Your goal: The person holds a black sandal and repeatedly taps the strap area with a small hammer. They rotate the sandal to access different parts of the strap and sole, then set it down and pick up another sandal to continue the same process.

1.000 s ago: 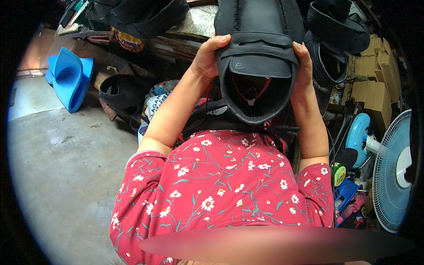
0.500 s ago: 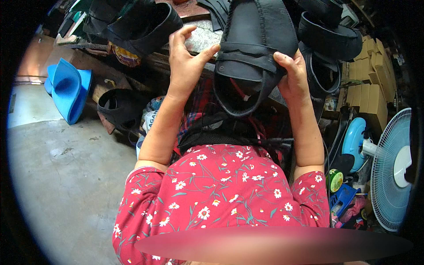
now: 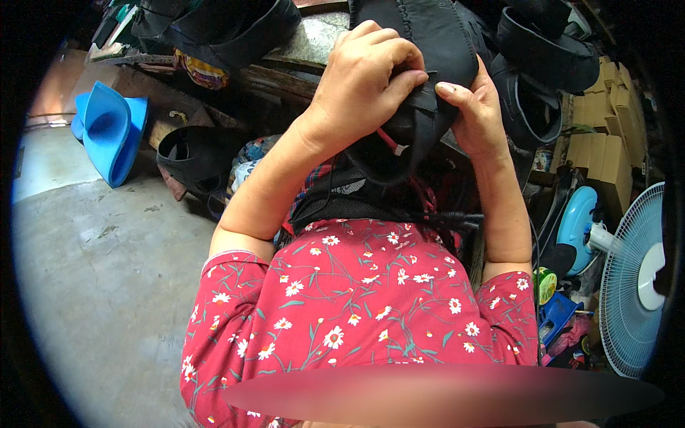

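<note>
A black leather loafer [image 3: 435, 36], with a stitched seam along its upper and a strap across it, is held toe away from me at the top middle. My right hand [image 3: 479, 114] grips its right side, thumb on top and fingers beneath. Over the strap, my left hand [image 3: 371, 78] is closed in a pinch. A thin, needle-like sliver [image 3: 431, 72] shows at its fingertips, too small to name surely. That hand hides much of the strap. A pink strip with a pale end [image 3: 392, 143] shows inside the dark shoe opening.
More black shoes stand at the upper left [image 3: 242, 36] and upper right [image 3: 549, 53]. Blue foam-like sheets [image 3: 110, 135] lean at the left. Cardboard boxes [image 3: 599, 160] are stacked at the right, above a white and blue fan [image 3: 631, 278].
My left hand has moved right, from open fingers beside the shoe to a pinch over its strap. My right hand stays on the shoe's side.
</note>
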The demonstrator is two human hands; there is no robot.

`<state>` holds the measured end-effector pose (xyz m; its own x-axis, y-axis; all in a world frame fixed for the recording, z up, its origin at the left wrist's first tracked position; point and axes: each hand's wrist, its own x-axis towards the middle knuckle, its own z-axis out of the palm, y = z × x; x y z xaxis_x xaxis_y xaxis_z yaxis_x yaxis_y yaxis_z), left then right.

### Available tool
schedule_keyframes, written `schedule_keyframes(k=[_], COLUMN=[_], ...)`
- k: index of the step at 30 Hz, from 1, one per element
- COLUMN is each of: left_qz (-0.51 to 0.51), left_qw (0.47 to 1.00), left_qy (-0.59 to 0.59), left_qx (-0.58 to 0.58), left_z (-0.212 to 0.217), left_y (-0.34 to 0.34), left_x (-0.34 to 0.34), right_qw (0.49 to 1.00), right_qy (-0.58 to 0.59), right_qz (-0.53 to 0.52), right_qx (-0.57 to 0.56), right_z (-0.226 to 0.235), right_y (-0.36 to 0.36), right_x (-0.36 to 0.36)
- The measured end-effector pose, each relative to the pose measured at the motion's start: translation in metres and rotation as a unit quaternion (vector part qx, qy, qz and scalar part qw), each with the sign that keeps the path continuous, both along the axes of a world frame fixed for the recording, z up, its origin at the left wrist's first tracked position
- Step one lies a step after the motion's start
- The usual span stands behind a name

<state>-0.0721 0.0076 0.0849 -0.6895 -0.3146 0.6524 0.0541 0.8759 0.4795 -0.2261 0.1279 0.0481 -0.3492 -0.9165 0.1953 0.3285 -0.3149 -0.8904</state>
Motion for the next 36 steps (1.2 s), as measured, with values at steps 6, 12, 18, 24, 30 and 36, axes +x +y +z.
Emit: schedule_keyframes(k=[6,12,18,24,30,36], left_qz=[0.057,0.087,0.046,-0.044,-0.006,0.053], left_qw=[0.992,0.991,0.998,0.988,0.981,0.992], left_qy=[0.036,0.013,0.051,-0.031,-0.014,0.046], left_qx=[0.103,0.105,0.006,-0.146,-0.192,-0.103], left_z=[-0.013,-0.017,-0.004,0.008,0.004,-0.007], left_y=[0.006,0.002,0.003,0.003,0.008,0.016], left_x=[-0.014,-0.017,-0.002,0.019,0.014,0.002], right_qw=[1.0,0.998,0.998,0.999,0.999,0.999], right_qy=[0.014,-0.069,-0.049,-0.033,-0.029,-0.013], right_qz=[-0.017,-0.001,0.001,0.004,-0.009,-0.031], right_qx=[-0.014,0.009,0.033,0.033,0.027,0.029], right_z=[-0.001,0.002,0.005,0.006,0.008,0.003], right_y=[-0.001,-0.003,-0.002,-0.002,-0.002,-0.003], right_x=[0.004,0.002,0.002,0.008,0.012,0.015])
